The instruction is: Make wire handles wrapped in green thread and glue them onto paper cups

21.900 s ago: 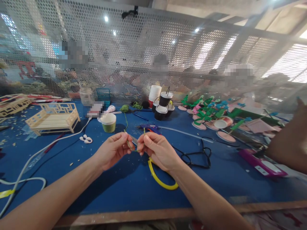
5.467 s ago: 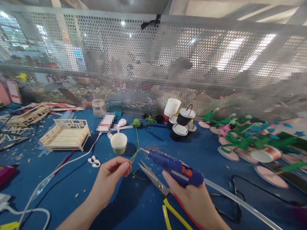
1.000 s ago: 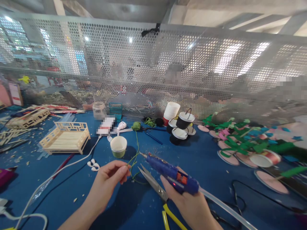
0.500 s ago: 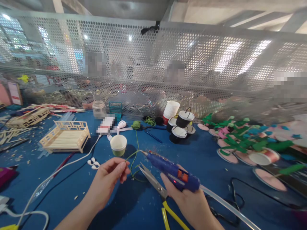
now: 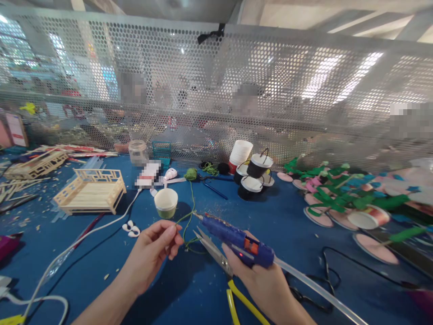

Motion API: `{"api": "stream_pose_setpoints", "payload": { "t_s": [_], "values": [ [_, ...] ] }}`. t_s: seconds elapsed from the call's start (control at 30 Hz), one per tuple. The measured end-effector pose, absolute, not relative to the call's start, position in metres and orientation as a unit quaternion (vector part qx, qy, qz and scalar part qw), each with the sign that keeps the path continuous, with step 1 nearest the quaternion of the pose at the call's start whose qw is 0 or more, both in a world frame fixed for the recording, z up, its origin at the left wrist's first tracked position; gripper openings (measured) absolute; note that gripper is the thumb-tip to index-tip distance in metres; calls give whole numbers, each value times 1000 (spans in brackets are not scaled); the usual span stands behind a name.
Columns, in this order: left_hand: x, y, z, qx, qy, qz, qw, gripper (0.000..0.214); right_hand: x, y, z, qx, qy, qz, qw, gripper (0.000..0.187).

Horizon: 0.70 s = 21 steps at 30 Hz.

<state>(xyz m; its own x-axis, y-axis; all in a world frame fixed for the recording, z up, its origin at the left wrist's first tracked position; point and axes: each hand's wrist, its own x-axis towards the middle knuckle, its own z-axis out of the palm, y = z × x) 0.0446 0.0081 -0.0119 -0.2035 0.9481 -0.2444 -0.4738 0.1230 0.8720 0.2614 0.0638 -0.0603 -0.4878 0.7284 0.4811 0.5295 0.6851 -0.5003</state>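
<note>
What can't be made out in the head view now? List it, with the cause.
In the head view:
- End of the green yarn: hidden by the left hand.
- Underside of the glue gun: hidden partly by the right hand.
- Ends of the scissors' handles: cut off by the bottom edge.
- Whether nozzle and yarn touch: too small to tell.
- People behind the perforated panel: blurred.

Single head-worn view, close in; faces forward and down over blue table [image 5: 184, 293], perforated screen [image 5: 203, 90] beyond.
</note>
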Motion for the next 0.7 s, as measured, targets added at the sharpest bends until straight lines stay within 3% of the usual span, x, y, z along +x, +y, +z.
{"api": "stream_pose_setpoints", "payload": {
  "t_s": [0.4,0.7],
  "values": [
    [44,7,-11,249,472,613,583,19,254,63,-44,-398,-794,225,400,18],
    [44,8,-12,256,474,616,574,19,251,61,-34,-408,-787,243,394,18]
  ]
}}
